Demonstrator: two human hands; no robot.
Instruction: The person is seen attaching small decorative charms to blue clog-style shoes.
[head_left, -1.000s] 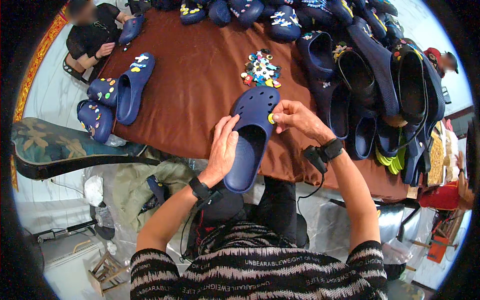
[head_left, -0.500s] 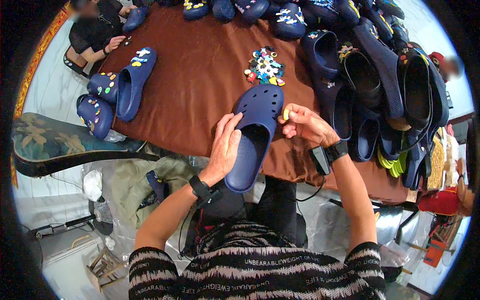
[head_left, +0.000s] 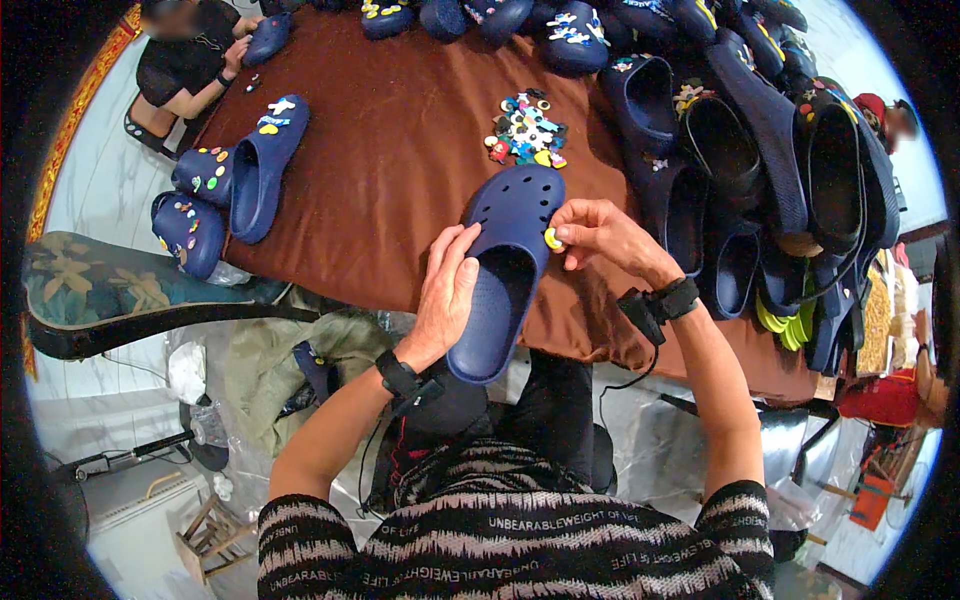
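On the near edge of the brown table (head_left: 400,180): a navy clog (head_left: 505,270) lies with its holed toe pointing away from the person and its heel hanging past the table edge.
Left hand (head_left: 445,300): lies flat along the left side of the clog, fingers stretched out and pressed against its rim, steadying the shoe rather than closing around it.
Right hand (head_left: 600,235): hovers at the clog's right side, thumb and forefinger pinched together on a small yellow charm (head_left: 552,239).
Charm position: touching or just beside the right edge of the clog's upper, near the ventilation holes; whether it is seated in a hole cannot be told.
Wrists: a dark band with a small device sits on each wrist (head_left: 660,303), with a thin cable trailing from it.
Charm pile (head_left: 525,130): a loose heap of coloured charms lies on the table just beyond the clog's toe.
Right side of table: a stack of plain navy clogs (head_left: 760,170), packed close together.
Left side of table: three navy clogs already dotted with charms (head_left: 235,180).
Far left corner: another person's hand (head_left: 235,55) rests on a further clog.
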